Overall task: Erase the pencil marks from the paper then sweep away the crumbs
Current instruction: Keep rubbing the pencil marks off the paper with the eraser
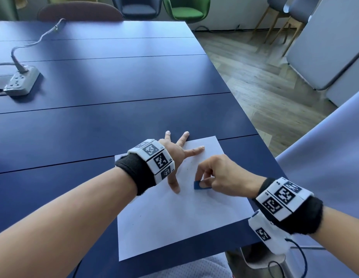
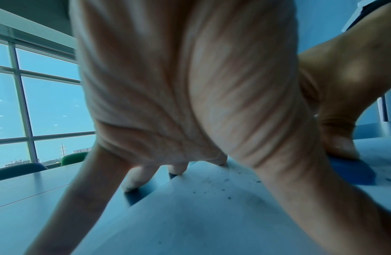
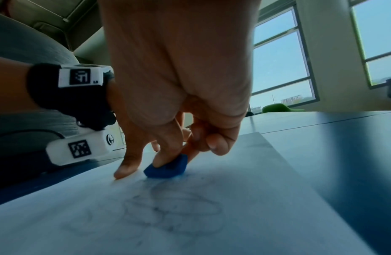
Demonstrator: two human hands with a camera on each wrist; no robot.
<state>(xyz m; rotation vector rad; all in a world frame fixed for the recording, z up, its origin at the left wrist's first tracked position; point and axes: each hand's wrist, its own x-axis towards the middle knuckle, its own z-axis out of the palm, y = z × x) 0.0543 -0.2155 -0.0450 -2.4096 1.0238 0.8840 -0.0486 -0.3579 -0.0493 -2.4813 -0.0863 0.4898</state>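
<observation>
On the blue table [image 1: 114,121], near its right edge, lies the white paper [image 1: 174,217]. The left hand [image 1: 174,155] presses down on it, fingers spread wide. The right hand [image 1: 218,175] pinches the blue eraser [image 1: 198,186] against the sheet, beside the left thumb. Faint pencil marks [image 3: 172,212] show, dark crumbs [image 2: 214,188] scattered nearby. The wristbands' codes can't be read. A power strip [image 1: 20,81] sits far left, well apart.
</observation>
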